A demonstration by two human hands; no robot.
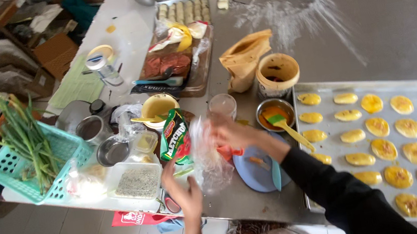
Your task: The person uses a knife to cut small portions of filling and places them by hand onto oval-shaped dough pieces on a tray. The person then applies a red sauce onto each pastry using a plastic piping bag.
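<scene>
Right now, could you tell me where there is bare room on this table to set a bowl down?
The grey metal tabletop is bare right of the flour dusting, above the baking tray of yellow pastries. A smaller strip lies along the near edge, below the blue plate. Around the turquoise plastic basket, jars and both hands, left and right, it is crowded.

both hands, left hand (183, 189) and right hand (233, 134), grip a clear plastic bag (208, 158) over the worktop (399, 28), between a sauce pouch (174, 137) and a tray (325, 86) of glazed pastries (384, 148).
</scene>
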